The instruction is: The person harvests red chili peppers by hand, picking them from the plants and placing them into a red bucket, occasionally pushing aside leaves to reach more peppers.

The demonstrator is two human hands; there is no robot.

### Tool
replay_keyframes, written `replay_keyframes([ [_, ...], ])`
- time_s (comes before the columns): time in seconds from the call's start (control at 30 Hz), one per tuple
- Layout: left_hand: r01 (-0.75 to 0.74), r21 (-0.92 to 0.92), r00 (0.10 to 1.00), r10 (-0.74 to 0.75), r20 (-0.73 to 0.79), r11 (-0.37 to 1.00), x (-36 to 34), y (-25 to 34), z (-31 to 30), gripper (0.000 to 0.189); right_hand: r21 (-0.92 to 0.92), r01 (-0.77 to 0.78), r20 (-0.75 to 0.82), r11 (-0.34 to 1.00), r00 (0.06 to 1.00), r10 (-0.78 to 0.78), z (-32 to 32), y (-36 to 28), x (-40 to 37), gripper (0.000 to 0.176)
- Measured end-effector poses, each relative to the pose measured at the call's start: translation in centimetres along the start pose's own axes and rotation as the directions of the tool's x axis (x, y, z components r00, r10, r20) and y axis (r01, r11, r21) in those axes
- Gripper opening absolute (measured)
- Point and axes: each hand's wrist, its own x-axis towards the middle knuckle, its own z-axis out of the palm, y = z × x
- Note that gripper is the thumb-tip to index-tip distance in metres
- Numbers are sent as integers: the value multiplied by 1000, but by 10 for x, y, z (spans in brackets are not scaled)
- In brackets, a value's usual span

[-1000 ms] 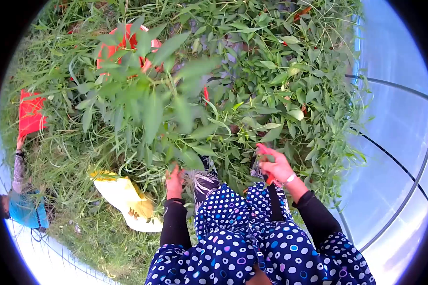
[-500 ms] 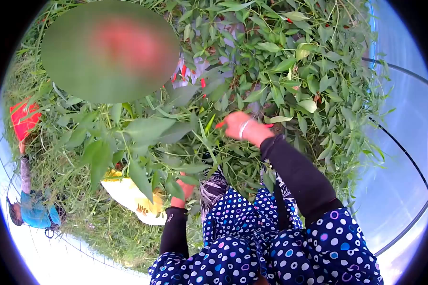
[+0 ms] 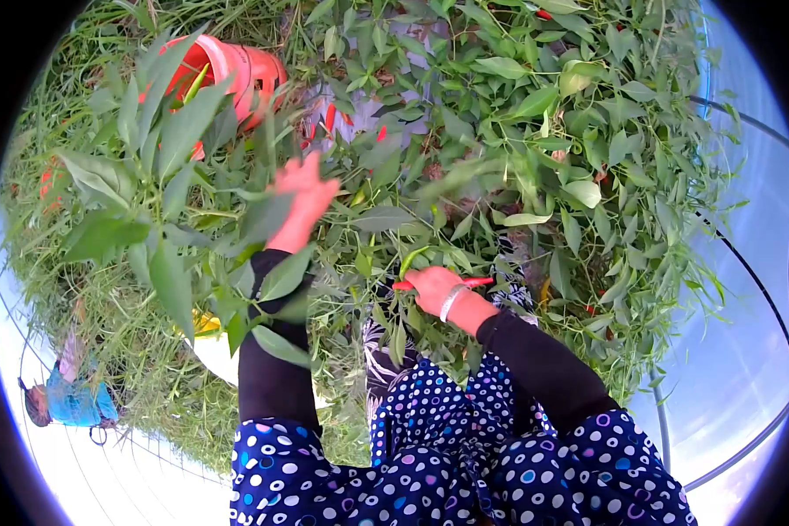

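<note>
Plainly, right hand between 2 red pepper tips.

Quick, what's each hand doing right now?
Left hand: open, fingers spread, among the leaves.
Right hand: closed around a red thing that pokes out on both sides; I can't tell what it is.

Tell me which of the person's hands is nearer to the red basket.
Left. The left hand, fingers spread, is just below the red basket in the picture; the right hand is farther off, lower and to the right, closed around something red.
</note>
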Motion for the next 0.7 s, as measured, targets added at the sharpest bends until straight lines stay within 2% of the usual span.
replay_keyframes([
  [0.03, 133, 119, 962, -157, 225, 984, 3, -15, 7, 55, -5, 0, 5, 1000, 1000, 0, -7, 5, -4, 27],
  [0.07, 135, 114, 961, -159, 227, 984, 1, -26, 18, 55, 102, 62, -68, 993, 996, -55, -15, 11, -9, 31],
  [0.13, 158, 159, 889, -210, 407, 975, -15, -44, 36, 56, 303, 205, -221, 931, 965, -140, -34, 20, -23, 40],
  [0.17, 165, 158, 886, -217, 411, 974, -28, -48, 41, 56, 444, 228, -267, 866, 957, -115, -50, 25, -30, 42],
  [0.23, 288, 0, 927, -279, 252, 958, -57, -43, 45, 56, 624, 268, -347, 734, 937, -47, -89, 35, -39, 45],
  [0.27, 297, -8, 924, -286, 256, 955, -65, -43, 52, 56, 673, 283, -385, 683, 923, -3, -107, 39, -42, 46],
  [0.33, 440, -125, 882, -401, 248, 889, -78, -43, 69, 56, 654, 330, -514, 681, 854, 80, -149, 39, -44, 47],
  [0.37, 478, -122, 863, -439, 251, 870, -82, -37, 69, 55, 696, 322, -527, 642, 836, 152, -168, 38, -42, 47],
  [0.4, 461, -151, 883, -435, 174, 875, -90, -38, 80, 54, 735, 315, -533, 601, 816, 224, -185, 35, -36, 46],
  [0.47, 431, -255, 901, -428, 68, 866, -101, -38, 92, 52, 743, 404, -591, 533, 770, 240, -213, 23, -13, 45],
  [0.53, 409, -321, 905, -426, 21, 854, -107, -38, 96, 50, 851, 431, -511, 298, 810, 287, -226, 16, 28, 36],
  [0.6, 374, -389, 908, -418, -30, 841, -107, -35, 93, 49, 872, 336, -422, 355, 884, 201, -218, 17, 86, 31],
  [0.67, 372, -431, 903, -428, -36, 822, -105, -34, 86, 46, 811, 160, -312, 563, 932, 185, -197, 16, 141, 28],
  [0.7, 318, -483, 906, -412, -99, 815, -105, -39, 92, 46, 743, 102, -266, 662, 952, 151, -178, 21, 169, 28],
])
